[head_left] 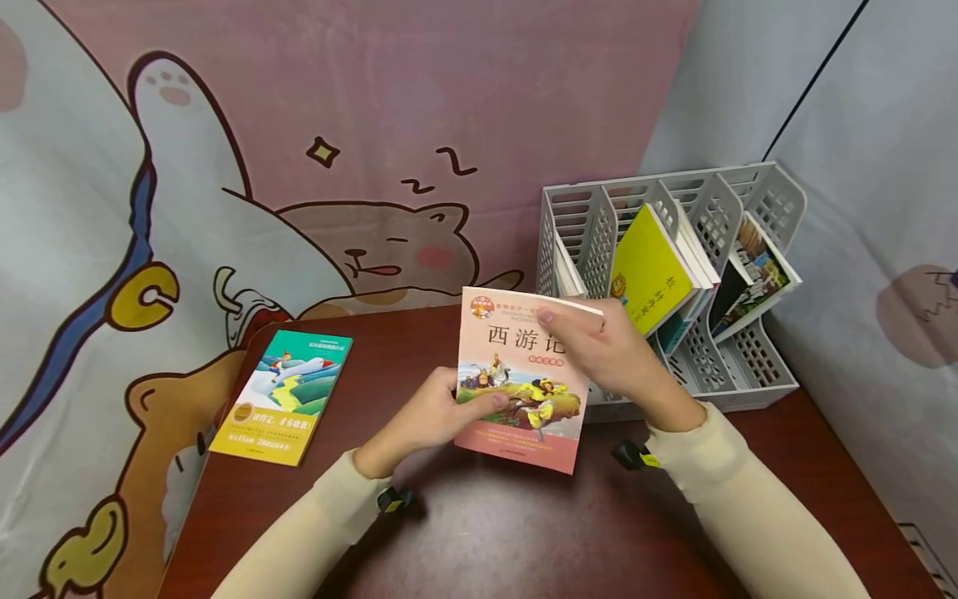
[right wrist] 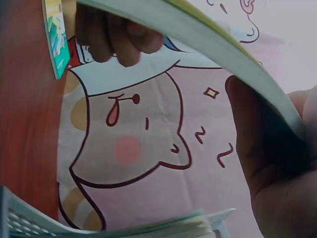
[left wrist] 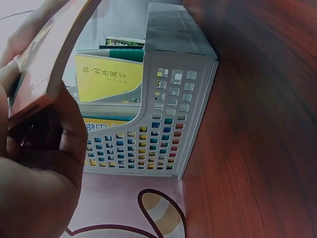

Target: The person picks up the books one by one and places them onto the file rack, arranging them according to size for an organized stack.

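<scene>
Both hands hold a pink paperback book [head_left: 516,441] above the table, its illustrated front cover facing up. My left hand [head_left: 437,416] grips the book's left edge, thumb on the cover and fingers underneath. At the upper right corner, my right hand [head_left: 609,349] pinches it with the thumb on top. In the left wrist view the book [left wrist: 47,64] is seen edge-on in the left hand [left wrist: 44,168], fingers curled beneath. The right wrist view shows the pages of the book [right wrist: 208,54] bending slightly, with the right hand [right wrist: 272,163] at one end.
A grey file rack [head_left: 756,399] with several compartments stands at the back right, holding several books, among them a yellow-green one [head_left: 651,270]. A green and yellow book [head_left: 284,399] lies flat on the left of the dark red table [head_left: 479,532]. Cartoon-printed fabric [head_left: 419,100] hangs behind.
</scene>
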`<action>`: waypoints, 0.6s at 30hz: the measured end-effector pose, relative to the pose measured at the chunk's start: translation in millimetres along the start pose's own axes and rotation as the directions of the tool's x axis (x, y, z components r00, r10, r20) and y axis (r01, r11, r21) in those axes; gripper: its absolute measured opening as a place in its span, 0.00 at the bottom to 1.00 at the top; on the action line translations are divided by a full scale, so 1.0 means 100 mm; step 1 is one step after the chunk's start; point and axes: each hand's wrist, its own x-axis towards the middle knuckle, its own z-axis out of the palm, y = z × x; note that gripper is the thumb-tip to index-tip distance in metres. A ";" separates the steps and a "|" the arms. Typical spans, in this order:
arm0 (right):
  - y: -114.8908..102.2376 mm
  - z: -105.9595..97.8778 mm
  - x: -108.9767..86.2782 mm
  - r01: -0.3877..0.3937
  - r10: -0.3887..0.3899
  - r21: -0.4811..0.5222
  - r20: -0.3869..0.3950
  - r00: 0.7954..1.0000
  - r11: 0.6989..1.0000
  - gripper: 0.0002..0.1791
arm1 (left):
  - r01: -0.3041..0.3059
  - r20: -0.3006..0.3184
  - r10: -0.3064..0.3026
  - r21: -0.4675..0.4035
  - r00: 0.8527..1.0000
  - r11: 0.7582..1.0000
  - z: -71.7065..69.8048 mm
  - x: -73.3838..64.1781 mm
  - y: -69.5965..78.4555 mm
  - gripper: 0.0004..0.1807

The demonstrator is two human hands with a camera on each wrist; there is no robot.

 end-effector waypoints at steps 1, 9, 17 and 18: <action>-0.02 -0.02 -0.01 0.010 -0.010 -0.016 -0.006 1.000 1.000 0.18 | -0.004 0.001 0.004 0.008 1.000 1.000 0.01 0.01 0.00 0.11; -0.20 -0.46 -0.14 0.048 -0.054 -0.037 -0.187 0.981 0.998 0.17 | -0.005 0.004 0.005 0.043 1.000 0.999 0.05 0.07 -0.08 0.08; -0.27 -0.90 -0.25 0.105 -0.072 0.039 -0.495 0.866 0.994 0.10 | 0.024 -0.072 -0.020 0.056 0.997 0.998 0.14 0.15 -0.15 0.08; -0.27 -0.93 -0.25 0.120 -0.070 0.062 -0.521 0.851 0.991 0.09 | 0.022 -0.083 -0.017 0.065 0.996 0.998 0.17 0.17 -0.15 0.09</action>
